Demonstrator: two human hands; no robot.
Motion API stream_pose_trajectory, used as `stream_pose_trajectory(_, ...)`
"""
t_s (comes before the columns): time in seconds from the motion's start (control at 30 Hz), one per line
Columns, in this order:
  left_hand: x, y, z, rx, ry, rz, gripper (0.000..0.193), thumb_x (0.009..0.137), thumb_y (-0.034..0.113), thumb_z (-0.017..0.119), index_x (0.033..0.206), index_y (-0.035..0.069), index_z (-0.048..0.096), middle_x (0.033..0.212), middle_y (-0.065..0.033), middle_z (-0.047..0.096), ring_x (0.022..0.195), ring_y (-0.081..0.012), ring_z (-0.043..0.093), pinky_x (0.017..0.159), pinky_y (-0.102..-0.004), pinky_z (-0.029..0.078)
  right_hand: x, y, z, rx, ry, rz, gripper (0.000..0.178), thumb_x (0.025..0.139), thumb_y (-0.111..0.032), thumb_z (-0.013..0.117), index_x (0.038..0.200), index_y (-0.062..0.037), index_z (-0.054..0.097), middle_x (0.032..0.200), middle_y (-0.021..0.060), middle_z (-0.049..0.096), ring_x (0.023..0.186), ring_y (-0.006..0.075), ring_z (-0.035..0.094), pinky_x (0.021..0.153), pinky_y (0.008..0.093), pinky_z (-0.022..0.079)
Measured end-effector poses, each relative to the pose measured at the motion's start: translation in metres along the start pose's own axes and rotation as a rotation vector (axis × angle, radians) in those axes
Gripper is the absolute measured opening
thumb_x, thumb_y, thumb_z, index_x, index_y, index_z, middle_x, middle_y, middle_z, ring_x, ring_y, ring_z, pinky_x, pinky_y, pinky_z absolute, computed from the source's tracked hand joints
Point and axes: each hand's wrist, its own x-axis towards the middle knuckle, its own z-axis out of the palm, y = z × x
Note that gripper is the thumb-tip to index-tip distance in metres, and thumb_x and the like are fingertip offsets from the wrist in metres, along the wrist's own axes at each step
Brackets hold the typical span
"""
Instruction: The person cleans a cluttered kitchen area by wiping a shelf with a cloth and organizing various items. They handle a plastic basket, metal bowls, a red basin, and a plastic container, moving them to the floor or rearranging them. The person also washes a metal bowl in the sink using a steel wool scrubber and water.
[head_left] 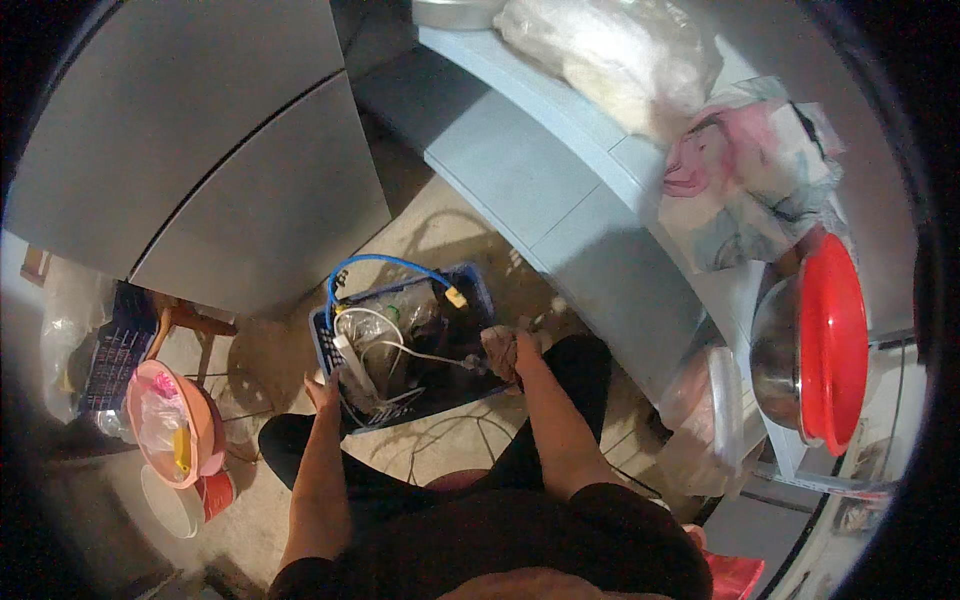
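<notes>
A dark blue plastic crate point(432, 409) stands on the floor between my legs. Inside lie a white power strip point(355, 368) with its white cord, clear plastic bags point(368, 326) and other items too dim to name. A blue hose point(392, 259) with a yellowish end arches over the crate's far left corner. My left hand point(323, 390) is at the crate's near left side, thumb and fingers apart, with nothing visible in it. At the right end, my right hand point(526, 352) is closed on a crumpled brownish cloth point(498, 350), against the crate's rim.
A grey refrigerator point(250, 180) stands far left. Light blue cabinets point(560, 190) run along the right, bearing plastic bags point(620, 60), a steel bowl point(778, 350) and a red basin point(835, 345). A pink basin point(210, 425) and a white bucket point(170, 500) sit at left.
</notes>
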Motion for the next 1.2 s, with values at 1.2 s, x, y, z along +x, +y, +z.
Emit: stream_pose_trajectory(1.2,0.058,0.063,-0.024,-0.481,-0.232,-0.417,0.021,0.079,0.017,0.06,0.096,0.004,0.062,0.083,-0.0078,0.061,0.075,-0.0245,0.061,0.063,-0.0386,0.051,-0.024,-0.036,0.009,-0.717,-0.081,-0.492,0.047,0.075,-0.026,0.064,0.111,0.0025,0.057,0.105,0.0155,0.062,0.094,0.0263,0.058,0.08,0.0373,0.045)
